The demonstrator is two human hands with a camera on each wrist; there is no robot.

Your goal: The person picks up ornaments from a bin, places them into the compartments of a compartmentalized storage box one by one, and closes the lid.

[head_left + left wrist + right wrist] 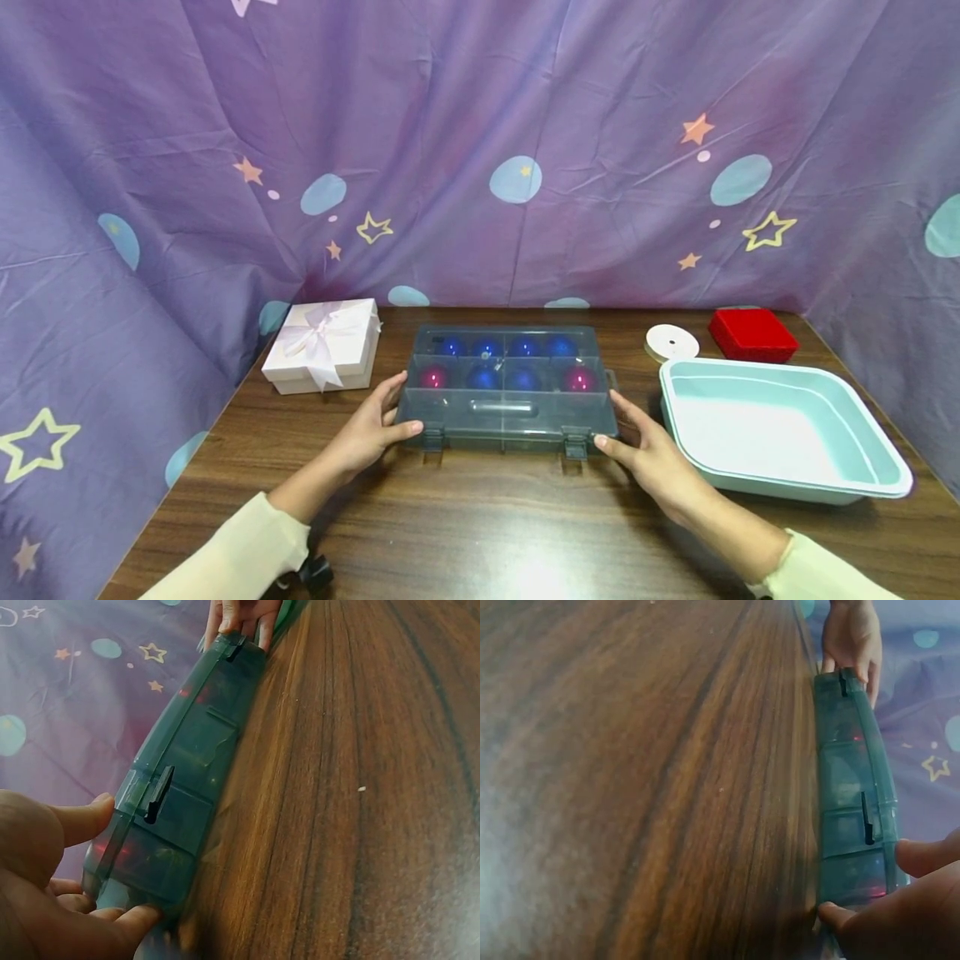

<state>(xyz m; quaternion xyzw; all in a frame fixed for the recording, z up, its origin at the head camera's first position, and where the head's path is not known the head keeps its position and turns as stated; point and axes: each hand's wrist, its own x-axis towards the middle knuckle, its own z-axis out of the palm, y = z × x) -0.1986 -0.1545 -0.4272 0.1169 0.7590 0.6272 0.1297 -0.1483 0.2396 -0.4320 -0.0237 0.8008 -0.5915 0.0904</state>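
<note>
A clear grey-green plastic organizer case (502,423) lies in the middle of the table, its lid down. Through the lid show several shiny blue balls (483,377) and two pinkish-red balls (434,378), set in divided compartments. My left hand (372,427) grips the case's left end, thumb on the front corner by the left latch (433,438). At the opposite end my right hand (660,467) holds the case, its thumb by the right latch (576,442). In the left wrist view, fingers (139,919) reach along the case's lower edge.
To the right stands a pale mint plastic tub (787,483). Behind it are a white ribbon spool (660,337) and a red box (753,335). A white gift box (330,346) with a ribbon bow sits at the back left. A purple star-patterned curtain (450,100) hangs behind the table.
</note>
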